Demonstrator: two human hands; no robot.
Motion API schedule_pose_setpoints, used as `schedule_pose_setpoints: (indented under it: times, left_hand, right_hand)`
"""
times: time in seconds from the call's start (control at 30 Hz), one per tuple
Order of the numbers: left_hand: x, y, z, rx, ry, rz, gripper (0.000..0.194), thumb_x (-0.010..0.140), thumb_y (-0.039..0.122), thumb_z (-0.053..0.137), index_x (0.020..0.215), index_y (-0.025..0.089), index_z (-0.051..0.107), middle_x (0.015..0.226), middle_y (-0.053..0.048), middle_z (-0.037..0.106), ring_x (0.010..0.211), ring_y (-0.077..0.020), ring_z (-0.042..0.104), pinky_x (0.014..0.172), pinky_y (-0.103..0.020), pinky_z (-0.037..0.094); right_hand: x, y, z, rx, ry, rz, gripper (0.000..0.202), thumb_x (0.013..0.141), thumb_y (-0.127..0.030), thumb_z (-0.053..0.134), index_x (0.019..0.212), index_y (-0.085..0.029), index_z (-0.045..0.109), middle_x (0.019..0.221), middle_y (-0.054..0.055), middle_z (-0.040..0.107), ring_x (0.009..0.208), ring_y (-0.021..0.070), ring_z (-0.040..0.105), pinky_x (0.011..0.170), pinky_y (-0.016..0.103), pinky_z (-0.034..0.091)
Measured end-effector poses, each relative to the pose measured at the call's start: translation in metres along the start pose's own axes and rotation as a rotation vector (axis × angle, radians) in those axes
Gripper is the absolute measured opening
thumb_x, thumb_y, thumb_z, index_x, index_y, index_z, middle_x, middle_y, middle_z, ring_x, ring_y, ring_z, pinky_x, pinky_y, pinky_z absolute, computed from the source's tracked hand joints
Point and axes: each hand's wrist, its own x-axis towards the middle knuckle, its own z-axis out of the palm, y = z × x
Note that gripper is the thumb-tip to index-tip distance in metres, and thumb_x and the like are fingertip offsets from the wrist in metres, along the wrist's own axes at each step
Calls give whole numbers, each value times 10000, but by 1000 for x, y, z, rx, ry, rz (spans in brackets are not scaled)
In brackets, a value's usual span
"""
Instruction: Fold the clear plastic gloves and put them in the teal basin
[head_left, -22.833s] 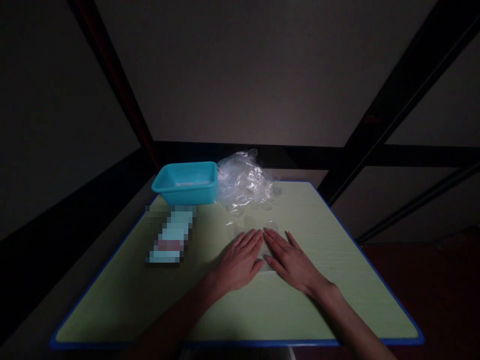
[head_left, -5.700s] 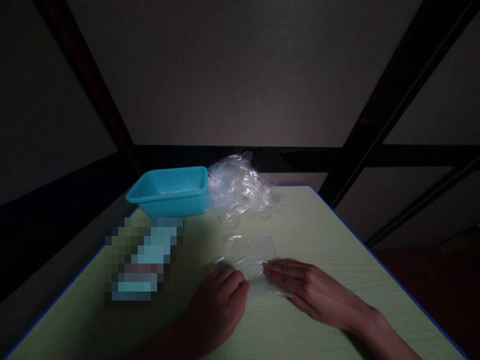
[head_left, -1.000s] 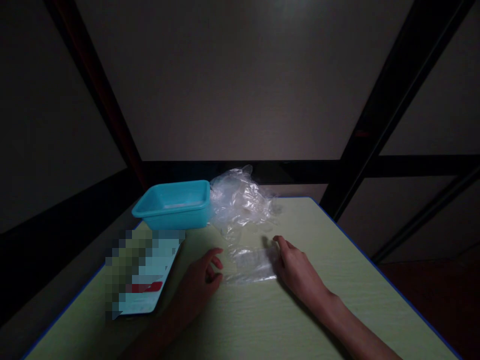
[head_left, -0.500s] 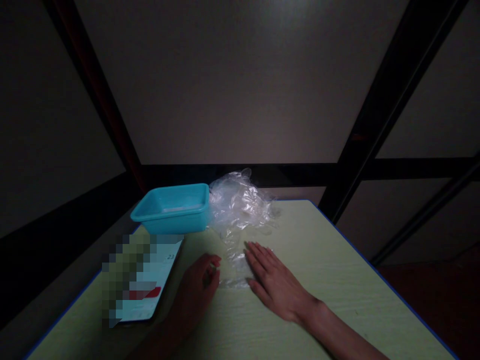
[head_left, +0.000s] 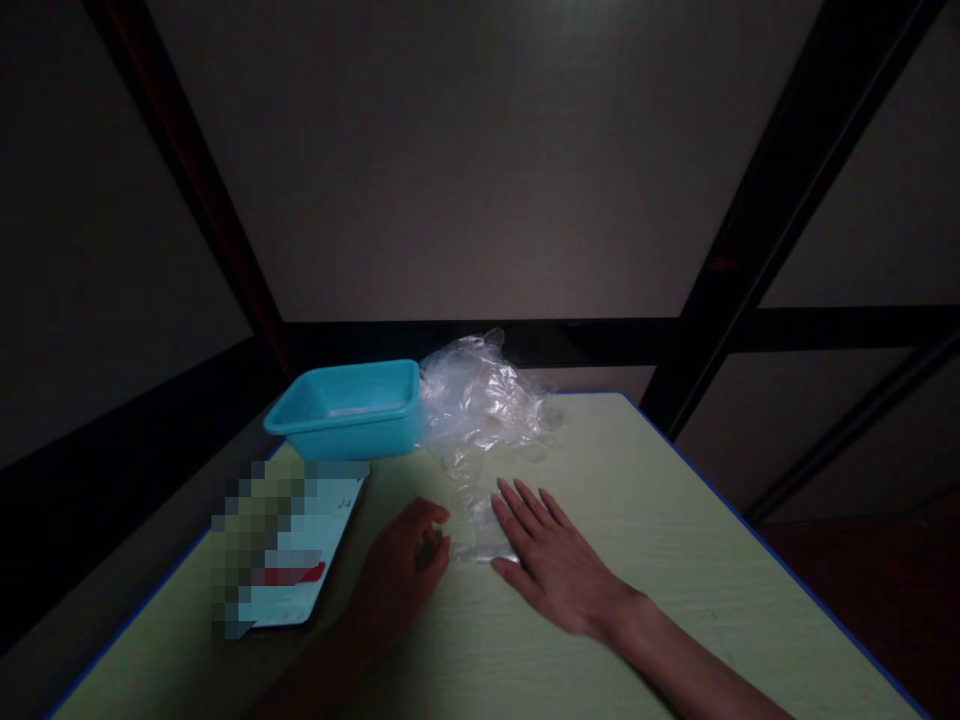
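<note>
My right hand [head_left: 559,560] lies flat, fingers spread, on the edge of a thin clear plastic glove [head_left: 480,520] smoothed out on the table. Its cuff edge faces me, and part of it is hidden under my fingers. My left hand [head_left: 405,565] hovers or rests just left of that glove, fingers curled and thumb apart, with nothing visible between them. Behind, a crumpled heap of clear plastic gloves [head_left: 480,395] meets the far end of the flat one; where one stops and the other starts is hard to make out.
A turquoise plastic basket [head_left: 360,435] stands at the back left, touching the heap. Nearer me lies a phone [head_left: 300,590] with a lit screen, partly blurred out. The pale table [head_left: 675,560] has blue edging, and a panelled wall [head_left: 480,180] rises behind it.
The fingers of my right hand have spread wider. The near edge of the flat glove has shifted slightly right, and my left hand has edged right too.
</note>
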Motion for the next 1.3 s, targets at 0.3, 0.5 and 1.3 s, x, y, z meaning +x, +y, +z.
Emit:
schedule_pose_setpoints:
  times: [0.3, 0.5, 1.3]
  left_hand:
    - [1, 1, -2, 0, 11, 10, 158, 711, 239, 449, 783, 187, 580, 626, 6, 558, 522, -146, 517, 541, -251, 448]
    - [1, 1, -4, -6, 0, -3, 142, 708, 230, 448, 764, 195, 574, 667, -7, 602, 541, -150, 530, 554, -257, 443]
    - [-16, 7, 0, 78, -305, 638, 290, 809, 137, 494, 1088, 184, 559, 1155, -94, 617, 1079, -213, 552, 918, -351, 461]
  right_hand:
    - [-4, 15, -10, 92, 168, 50, 512, 929, -357, 362, 1374, -103, 361, 1401, 171, 423, 1295, 284, 369, 1075, 488, 249]
    - [-4, 38, -28, 254, 230, 133, 248, 870, -141, 327, 1020, -120, 524, 992, 147, 631, 911, 229, 582, 807, 352, 450]
    - [-4, 55, -24, 826, 293, 109, 149, 790, -214, 463, 807, -149, 596, 800, 76, 653, 749, 198, 601, 689, 334, 469]
